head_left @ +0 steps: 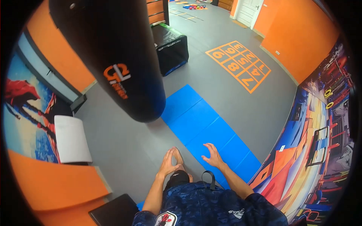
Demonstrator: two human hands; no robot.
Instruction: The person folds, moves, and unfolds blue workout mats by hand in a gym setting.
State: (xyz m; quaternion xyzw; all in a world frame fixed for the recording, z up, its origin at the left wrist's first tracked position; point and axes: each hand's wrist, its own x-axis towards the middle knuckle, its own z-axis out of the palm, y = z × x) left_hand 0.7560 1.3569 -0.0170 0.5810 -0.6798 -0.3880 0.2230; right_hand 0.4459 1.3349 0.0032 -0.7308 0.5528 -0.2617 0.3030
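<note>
Both of my hands are held out in front of my body, apart from each other. My left hand (167, 162) is over my bare foot (178, 156) and the grey floor, its thumb apart from the fingers and nothing in it. Over the blue folding mat (201, 120) is my right hand (213, 155), fingers spread and empty. A dark strap loop (208, 179) sticks up from the front of my dark patterned shirt (200, 203), between my forearms.
A black punching bag (124, 64) hangs ahead on the left, its lower end near the mat. Behind it stands a black box (171, 49). Orange number squares (239, 64) mark the floor. A white padded panel (71, 139) is at left, a mural wall (301, 147) at right.
</note>
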